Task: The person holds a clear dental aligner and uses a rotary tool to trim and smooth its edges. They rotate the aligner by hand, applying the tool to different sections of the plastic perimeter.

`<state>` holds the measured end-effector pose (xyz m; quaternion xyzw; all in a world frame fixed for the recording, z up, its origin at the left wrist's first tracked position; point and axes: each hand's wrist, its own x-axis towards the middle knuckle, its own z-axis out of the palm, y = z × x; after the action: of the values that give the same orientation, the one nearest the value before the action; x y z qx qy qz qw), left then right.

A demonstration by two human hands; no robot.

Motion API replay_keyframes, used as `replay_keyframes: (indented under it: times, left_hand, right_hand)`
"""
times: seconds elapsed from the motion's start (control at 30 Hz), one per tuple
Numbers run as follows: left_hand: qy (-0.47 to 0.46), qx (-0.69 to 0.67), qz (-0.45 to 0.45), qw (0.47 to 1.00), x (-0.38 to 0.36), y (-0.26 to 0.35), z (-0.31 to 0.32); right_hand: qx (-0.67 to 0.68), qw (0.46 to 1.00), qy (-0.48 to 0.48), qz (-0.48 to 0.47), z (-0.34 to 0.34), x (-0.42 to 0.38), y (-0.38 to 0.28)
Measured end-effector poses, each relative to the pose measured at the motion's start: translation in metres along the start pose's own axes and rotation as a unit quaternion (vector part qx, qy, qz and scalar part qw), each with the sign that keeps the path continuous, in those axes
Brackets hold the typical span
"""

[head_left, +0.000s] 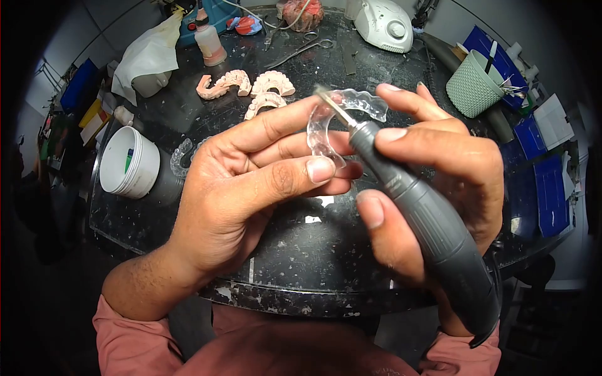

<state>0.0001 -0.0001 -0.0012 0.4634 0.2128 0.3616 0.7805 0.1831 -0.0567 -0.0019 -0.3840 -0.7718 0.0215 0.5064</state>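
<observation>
My left hand [235, 178] pinches a clear dental aligner [318, 135] between thumb and fingers, its arch curving up and to the right. Wrapped in my right hand [461, 160] is a dark grey rotary handpiece [433, 229], its cord running down at the lower right. The handpiece's bit [335, 108] crosses the upper part of the aligner in this view, and its tip is blurred. Fingers of the right hand reach close to the aligner's right end. Behind my left hand, another clear aligner [180, 158] lies on the table, partly hidden.
Several plaster dental models [273, 83] sit beyond my hands on the black table [301, 250]. A white tub [130, 163] stands left; a woven basket [475, 84] holds tools at right. Scissors [301, 52], a bottle [209, 45] and a white control box [384, 25] are at the back.
</observation>
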Motion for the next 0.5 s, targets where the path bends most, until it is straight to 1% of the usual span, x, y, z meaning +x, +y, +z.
replay_keyframes:
  times: [0.03,0.07,0.13,0.17,0.23,0.27,0.33,0.37,0.43,0.47,0.5]
  left_hand:
    - [0.001,0.003,-0.005,1.000,-0.0002,0.0006,-0.0002]
    - [0.001,0.003,-0.005,1.000,0.0000,0.0004,-0.0002]
    - [-0.005,-0.006,-0.006,1.000,0.0005,-0.0001,-0.0001]
    - [-0.004,-0.006,-0.006,1.000,0.0003,-0.0001,-0.0001]
    - [0.006,-0.003,-0.002,1.000,-0.0003,0.0003,0.0003]
    - [0.006,-0.003,-0.003,1.000,0.0001,0.0001,-0.0001]
    - [-0.008,-0.003,0.003,1.000,0.0011,-0.0005,-0.0020]
    - [-0.007,-0.003,0.003,1.000,0.0013,-0.0010,-0.0020]
    - [-0.001,0.008,0.014,1.000,0.0017,-0.0023,-0.0013]
    - [-0.002,0.007,0.014,1.000,0.0021,-0.0026,-0.0028]
    - [-0.011,0.010,0.016,1.000,0.0027,-0.0023,-0.0051]
  right_hand:
    - [-0.004,1.000,0.030,0.009,0.0018,-0.0007,0.0001]
    - [-0.005,1.000,0.030,0.009,0.0001,-0.0004,-0.0010]
    - [-0.011,1.000,-0.019,0.011,-0.0043,0.0010,-0.0037]
    - [-0.010,1.000,-0.019,0.011,-0.0027,0.0006,-0.0029]
    - [-0.020,0.999,0.031,0.012,0.0015,-0.0006,-0.0010]
    - [-0.020,0.999,0.031,0.012,-0.0004,-0.0001,-0.0021]
    - [-0.041,0.999,-0.030,0.009,-0.0053,0.0013,-0.0053]
    - [-0.041,0.999,-0.030,0.009,-0.0034,0.0007,-0.0035]
    - [-0.024,0.999,0.026,0.001,0.0016,-0.0014,0.0013]
    - [-0.025,0.999,0.026,0.001,-0.0005,-0.0003,-0.0005]
    - [-0.026,1.000,-0.015,0.003,-0.0040,0.0017,-0.0038]
